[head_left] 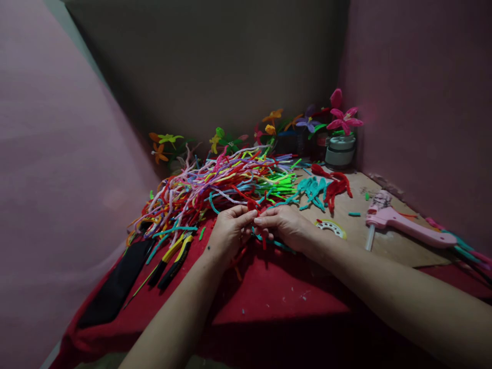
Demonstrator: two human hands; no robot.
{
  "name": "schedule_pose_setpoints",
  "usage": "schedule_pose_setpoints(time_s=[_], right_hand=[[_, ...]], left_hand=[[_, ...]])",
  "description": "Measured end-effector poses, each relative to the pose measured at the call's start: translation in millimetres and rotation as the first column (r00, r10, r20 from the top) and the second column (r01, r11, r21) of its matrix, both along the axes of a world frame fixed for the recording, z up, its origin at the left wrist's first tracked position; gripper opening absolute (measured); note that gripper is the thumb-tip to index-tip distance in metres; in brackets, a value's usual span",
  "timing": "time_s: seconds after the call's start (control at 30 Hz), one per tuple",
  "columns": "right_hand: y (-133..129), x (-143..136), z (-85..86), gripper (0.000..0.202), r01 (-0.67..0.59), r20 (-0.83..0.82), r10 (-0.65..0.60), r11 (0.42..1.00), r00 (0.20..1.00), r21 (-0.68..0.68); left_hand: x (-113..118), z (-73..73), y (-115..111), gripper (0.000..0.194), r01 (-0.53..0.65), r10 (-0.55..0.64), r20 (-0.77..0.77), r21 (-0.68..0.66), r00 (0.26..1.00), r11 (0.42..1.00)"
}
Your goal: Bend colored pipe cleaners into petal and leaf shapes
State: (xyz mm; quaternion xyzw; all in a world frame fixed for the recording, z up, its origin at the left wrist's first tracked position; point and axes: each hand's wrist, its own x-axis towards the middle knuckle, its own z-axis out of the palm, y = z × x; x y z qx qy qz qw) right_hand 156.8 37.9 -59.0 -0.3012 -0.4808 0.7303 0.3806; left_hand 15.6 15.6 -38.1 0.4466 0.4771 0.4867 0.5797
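Note:
My left hand (231,230) and my right hand (287,225) meet at the middle of the table, fingertips almost touching. Both are closed in a pinch on a red pipe cleaner (264,243); part of it sticks up above the fingers and an end hangs below them. How it is bent between the fingers is hidden. Just beyond lies a big heap of pipe cleaners (215,177) in many colours. Bent teal pipe cleaner pieces (313,190) and red looped pieces (337,188) lie past my right hand.
Yellow-and-black pliers (175,262) and a black pouch-like item (117,282) lie left on the red cloth (269,302). On the board (400,246) at right are a pink glue gun (407,225) and a round white-yellow reel (331,229). Pipe cleaner flowers (345,121) stand along the back wall.

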Motion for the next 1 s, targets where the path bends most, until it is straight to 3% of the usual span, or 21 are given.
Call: schedule_pose_setpoints(time_s=[0.23,0.43,0.57,0.67,0.77,0.83,0.93,1.0], right_hand=[[-6,-1,9.3,0.014,0.086,0.183,-0.100,0.993,0.978,0.083],[-9,-1,15.9,0.018,0.085,0.185,-0.096,0.994,0.978,0.069],[-9,-2,16.0,0.020,0.068,0.193,-0.081,0.995,0.978,0.074],[-2,1,17.0,0.017,0.178,0.157,-0.188,0.981,0.970,0.075],[12,13,22.9,0.016,0.415,0.051,-0.421,0.904,0.906,0.104],[21,26,28.3,0.011,0.559,-0.001,-0.562,0.822,0.827,0.106],[29,51,34.5,0.009,0.627,-0.044,-0.631,0.755,0.774,0.194],[31,69,36.2,0.014,0.702,-0.041,-0.714,0.673,0.699,0.235]], left_hand=[[7,8.4,-6,0.022,0.003,-0.001,-0.093,0.020,0.996,1.000],[11,11.8,-6,0.023,-0.141,0.164,-0.197,0.126,0.967,0.982],[-1,17.5,3,0.018,-0.277,0.352,-0.218,0.310,0.910,0.909],[-13,19.5,9,0.018,-0.357,0.432,-0.166,0.348,0.886,0.867],[-22,13.7,15,0.020,-0.323,0.375,-0.155,0.282,0.914,0.903],[-23,8.1,16,0.021,-0.287,0.337,-0.178,0.258,0.925,0.923],[-20,3.2,16,0.025,-0.225,0.280,-0.244,0.231,0.929,0.947],[-17,3.3,15,0.025,-0.198,0.256,-0.277,0.220,0.926,0.955]])
